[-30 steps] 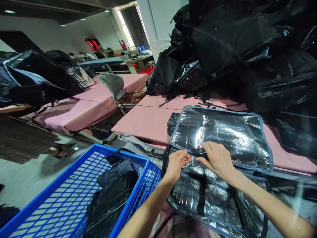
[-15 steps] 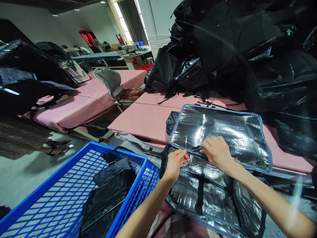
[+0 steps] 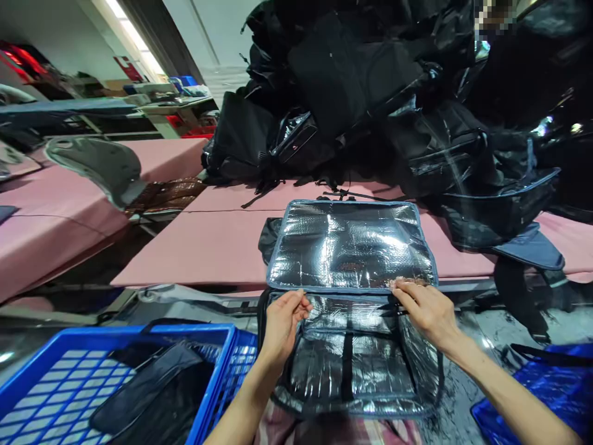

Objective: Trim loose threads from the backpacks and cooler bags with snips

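An insulated bag [image 3: 352, 364] with a silver foil lining lies opened across my lap and the table edge. Its foil-lined lid [image 3: 352, 244], bound in blue-grey, is folded back on the table. My left hand [image 3: 283, 324] is closed in a pinch at the left end of the seam between lid and body. At the seam's right end is my right hand [image 3: 428, 312], its fingers closed over the edge. A small dark piece shows below those right fingers; I cannot make out what it is. Black straps cross the lining inside.
A blue plastic crate [image 3: 231, 352] with dark bags inside stands at my left. Black bags [image 3: 333, 93] are heaped on the pink table [image 3: 217, 247]. Behind it is a grey chair [image 3: 97, 167]. Something blue and shiny [image 3: 546, 389] lies at the lower right.
My view has turned right. Along the seam, my right hand has shifted from near the left hand to the right end of the bag, so the hands are farther apart.
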Demonstrator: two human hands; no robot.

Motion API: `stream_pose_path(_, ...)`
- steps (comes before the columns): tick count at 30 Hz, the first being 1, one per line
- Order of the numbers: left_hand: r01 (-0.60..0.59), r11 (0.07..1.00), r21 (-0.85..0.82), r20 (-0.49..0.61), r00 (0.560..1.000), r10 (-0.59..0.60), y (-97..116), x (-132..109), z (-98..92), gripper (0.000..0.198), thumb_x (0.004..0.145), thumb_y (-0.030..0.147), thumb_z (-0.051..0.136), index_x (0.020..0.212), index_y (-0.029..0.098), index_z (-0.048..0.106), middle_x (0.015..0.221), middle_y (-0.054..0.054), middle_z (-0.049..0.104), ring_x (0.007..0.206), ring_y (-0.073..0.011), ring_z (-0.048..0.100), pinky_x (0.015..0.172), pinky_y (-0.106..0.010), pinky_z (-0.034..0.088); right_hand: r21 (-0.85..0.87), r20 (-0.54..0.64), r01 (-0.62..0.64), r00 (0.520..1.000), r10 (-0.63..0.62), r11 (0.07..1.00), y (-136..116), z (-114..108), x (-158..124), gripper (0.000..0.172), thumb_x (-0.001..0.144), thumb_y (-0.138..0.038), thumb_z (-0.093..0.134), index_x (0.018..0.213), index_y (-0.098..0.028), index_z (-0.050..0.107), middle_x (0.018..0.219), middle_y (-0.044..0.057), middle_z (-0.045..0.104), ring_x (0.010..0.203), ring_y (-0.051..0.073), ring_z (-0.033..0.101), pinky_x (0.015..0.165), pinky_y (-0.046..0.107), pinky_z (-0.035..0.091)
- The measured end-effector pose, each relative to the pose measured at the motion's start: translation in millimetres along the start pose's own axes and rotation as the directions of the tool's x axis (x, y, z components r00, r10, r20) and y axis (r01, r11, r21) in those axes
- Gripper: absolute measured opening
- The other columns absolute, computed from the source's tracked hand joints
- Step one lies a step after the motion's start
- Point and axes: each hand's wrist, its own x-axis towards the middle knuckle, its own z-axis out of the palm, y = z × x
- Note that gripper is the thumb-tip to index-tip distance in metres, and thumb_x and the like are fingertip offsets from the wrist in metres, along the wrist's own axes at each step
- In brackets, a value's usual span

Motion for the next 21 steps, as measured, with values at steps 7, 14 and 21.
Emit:
stream_pose_path(7, 0.064, 0.997, 0.031, -0.047, 0.997, -0.063, -2.4, -5.3, 6.7, 0.021, 0.060, 0.029, 0.070, 0.068, 0.013, 0.058, 0.056, 0.002, 0.054, 0.051, -0.0087, 0.052, 0.042, -0.016, 0.038, 0.023, -0.117, 0.031, 0.993, -0.029, 0.999, 8.7, 4.1, -16.1, 0.019, 0.080, -0.005, 0.051, 0.091, -0.014, 0.064, 0.085, 0.008, 0.069, 0.076, 0.014, 0.061, 0.063, 0.024, 0.040)
stream_pose_path(14, 0.049, 0.997, 0.056, -0.053, 0.998, -0.047, 1.2, -3.1, 11.1, 0.022, 0.054, 0.029, 0.072, 0.062, 0.013, 0.060, 0.053, 0.002, 0.053, 0.049, -0.0080, 0.051, 0.042, -0.015, 0.039, 0.371, -0.028, -0.542, 0.805, 0.592, 0.754, 37.8, -3.6, -55.4, 0.027, 0.075, -0.008, 0.046, 0.089, -0.020, 0.066, 0.089, 0.004, 0.067, 0.079, 0.015, 0.061, 0.069, 0.027, 0.046)
stream_pose_path(21, 0.050, 0.997, 0.053, -0.087, 0.995, -0.045, 2.4, -0.8, 8.7, 0.027, 0.048, 0.031, 0.076, 0.063, 0.013, 0.062, 0.052, 0.002, 0.054, 0.049, -0.0081, 0.050, 0.044, -0.016, 0.041, 0.628, 0.350, -0.778, 0.317, 0.881, 0.030, 44.0, 7.9, -44.4, 0.029, 0.063, -0.040, 0.068, 0.080, -0.016, 0.065, 0.074, 0.004, 0.067, 0.070, 0.018, 0.059, 0.066, 0.029, 0.046)
